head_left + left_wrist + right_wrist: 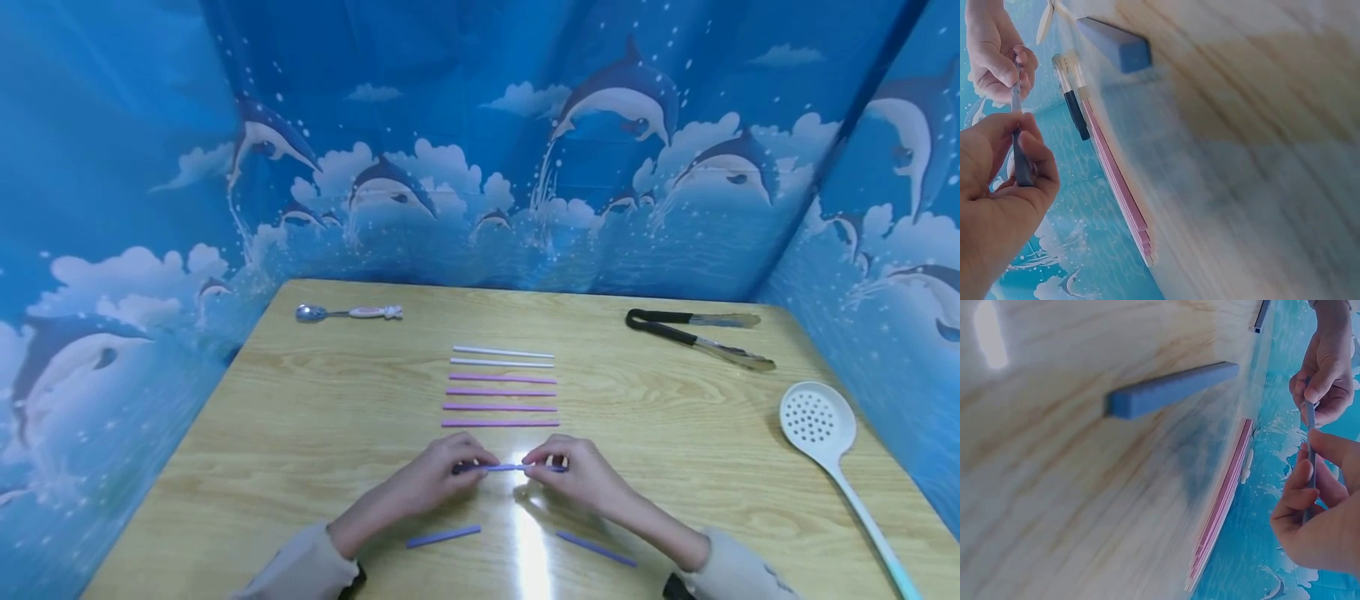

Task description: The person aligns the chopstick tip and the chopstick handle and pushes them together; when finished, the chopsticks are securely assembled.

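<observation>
A slim blue-violet stick (504,467) runs level between my two hands, with a narrow lighter spot near its middle. My left hand (447,471) pinches its left part between thumb and fingers, and the end shows inside the curled fingers in the left wrist view. At its other part, my right hand (573,472) pinches it the same way, fingertips close to the left ones. Nearer to me on the table lie two short square-sided blue sticks, one on the left (443,537) and one on the right (596,549).
Beyond my hands, several pink sticks (501,408) and two white sticks (502,363) lie in parallel rows. A spoon (360,312) rests back left. Black-handled tongs (697,333) lie back right, and a white slotted skimmer (819,421) along the right edge. A dolphin-print curtain (465,225) surrounds the table.
</observation>
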### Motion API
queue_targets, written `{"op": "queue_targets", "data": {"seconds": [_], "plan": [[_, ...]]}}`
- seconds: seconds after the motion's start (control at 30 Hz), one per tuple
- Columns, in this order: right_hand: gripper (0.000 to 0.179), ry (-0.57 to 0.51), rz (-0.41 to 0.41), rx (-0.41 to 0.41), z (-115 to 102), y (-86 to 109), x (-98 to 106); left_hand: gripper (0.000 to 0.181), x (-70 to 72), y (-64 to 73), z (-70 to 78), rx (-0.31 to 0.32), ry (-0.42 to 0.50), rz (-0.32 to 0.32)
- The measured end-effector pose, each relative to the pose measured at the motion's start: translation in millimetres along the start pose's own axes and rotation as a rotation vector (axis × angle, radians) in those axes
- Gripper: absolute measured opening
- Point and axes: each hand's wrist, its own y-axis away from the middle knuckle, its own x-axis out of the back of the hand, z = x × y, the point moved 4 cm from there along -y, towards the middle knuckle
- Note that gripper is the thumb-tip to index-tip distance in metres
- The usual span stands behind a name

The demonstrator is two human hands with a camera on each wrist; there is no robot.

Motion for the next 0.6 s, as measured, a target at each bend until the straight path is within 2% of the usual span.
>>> {"op": "queue_targets", "data": {"seconds": [0.1,0.23,0.47,0.6], "plan": [[0.009,-0.013,0.008,-0.008,-1,-0.8,0,0.019,1.2,0.0,0.9,-0.008,0.004,0.004],[0.008,-0.034,0.021,0.029,-4,-1.8,1,0.02,3.7,-0.2,2.8,-0.037,0.009,0.012],[0.008,-0.046,0.065,0.185,-10,-3.9,3,0.02,7.5,1.0,7.5,-0.116,0.014,0.045],[0.007,-0.032,0.074,0.224,-12,-4.9,3,0.02,7.6,2.3,7.7,-0.155,0.012,0.063]]}}
